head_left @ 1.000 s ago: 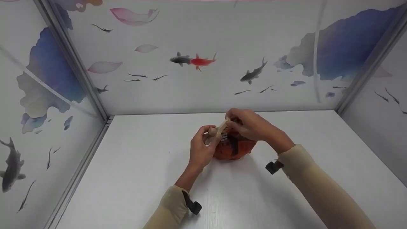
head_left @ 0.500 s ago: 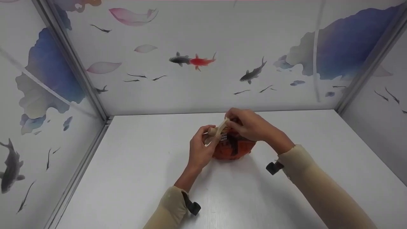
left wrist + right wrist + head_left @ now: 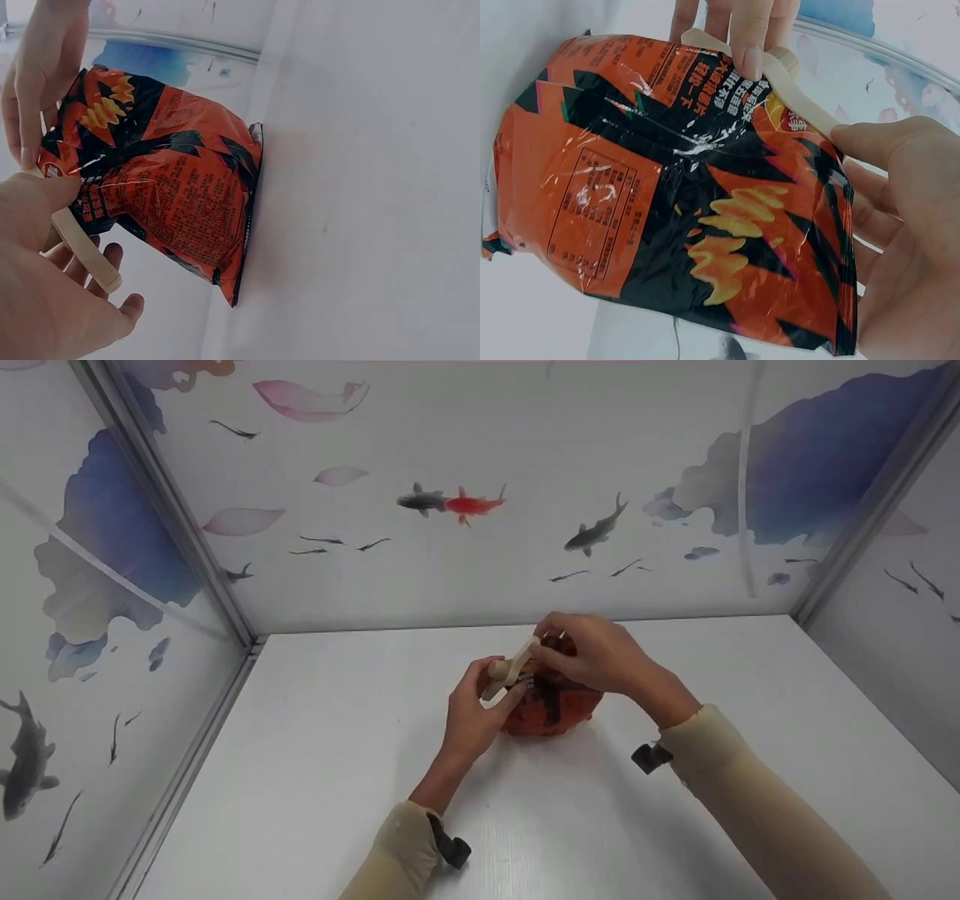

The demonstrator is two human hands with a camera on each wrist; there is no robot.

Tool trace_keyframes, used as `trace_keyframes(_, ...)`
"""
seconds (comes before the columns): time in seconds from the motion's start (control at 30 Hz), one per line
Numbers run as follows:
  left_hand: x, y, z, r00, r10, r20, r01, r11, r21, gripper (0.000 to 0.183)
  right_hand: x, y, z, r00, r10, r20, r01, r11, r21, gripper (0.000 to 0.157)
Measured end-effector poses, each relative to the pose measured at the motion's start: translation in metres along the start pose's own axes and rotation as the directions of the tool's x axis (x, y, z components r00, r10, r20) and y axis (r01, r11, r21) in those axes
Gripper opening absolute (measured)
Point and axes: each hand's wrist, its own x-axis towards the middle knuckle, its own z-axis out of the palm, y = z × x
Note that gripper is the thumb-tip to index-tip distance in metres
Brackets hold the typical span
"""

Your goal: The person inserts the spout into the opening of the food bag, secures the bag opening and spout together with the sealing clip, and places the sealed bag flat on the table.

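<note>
A puffed orange-and-black chip bag stands on the white table, its printed side plain in the left wrist view. Across its top runs a cream bag clip, a slightly bent strip with a round knob on its far side. My left hand holds the clip and bag top at one end; its thumb presses the printed front while the other fingers lie behind. At the clip's other end, my right hand pinches strip and bag edge with the thumb. The clip's free end sticks out past the bag.
The white table spreads around the bag. Printed panels with fish and blue blots, such as the back wall, enclose it at the back and sides, joined by metal corner rails. A black wrist camera sits on each sleeve.
My left thumb has slid down off the strip onto the bag's front, baring more of the clip's lower end. My right hand has shifted slightly up and right. The bag stays in place.
</note>
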Motion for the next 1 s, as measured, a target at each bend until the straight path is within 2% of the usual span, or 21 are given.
trace_keyframes(0.17,-0.001,-0.003,0.000,1.000,0.006,0.006,-0.006,1.000,-0.001,0.053,-0.006,0.013,-0.004,0.999,0.006,-0.031,-0.005,0.999,0.034,0.032)
trace_keyframes(0.4,-0.001,-0.002,0.000,1.000,-0.025,0.005,0.025,1.000,0.018,0.053,-0.022,0.033,-0.006,0.995,0.057,-0.083,-0.036,0.970,0.239,0.046)
trace_keyframes(0.53,-0.001,-0.002,0.000,0.999,-0.037,0.010,0.036,0.999,0.028,0.055,-0.030,0.042,-0.002,0.989,0.091,-0.115,-0.056,0.959,0.278,0.063)
trace_keyframes(0.67,0.000,-0.003,0.000,0.999,-0.044,0.017,0.043,0.999,0.031,0.057,-0.037,0.052,0.005,0.983,0.159,-0.092,-0.122,0.940,0.319,0.086)
trace_keyframes(0.77,0.000,-0.005,0.000,0.998,-0.053,0.018,0.052,0.998,0.030,0.058,-0.043,0.059,0.012,0.977,0.202,-0.070,-0.168,0.927,0.335,0.095)
trace_keyframes(0.87,0.000,-0.005,0.000,0.998,-0.054,0.018,0.054,0.998,0.030,0.058,-0.049,0.066,0.019,0.976,0.214,-0.048,-0.185,0.920,0.346,0.093)
trace_keyframes(1.0,0.000,-0.005,0.000,0.998,-0.055,0.018,0.055,0.998,0.038,0.058,-0.055,0.074,0.026,0.981,0.196,-0.017,-0.177,0.916,0.359,0.078)
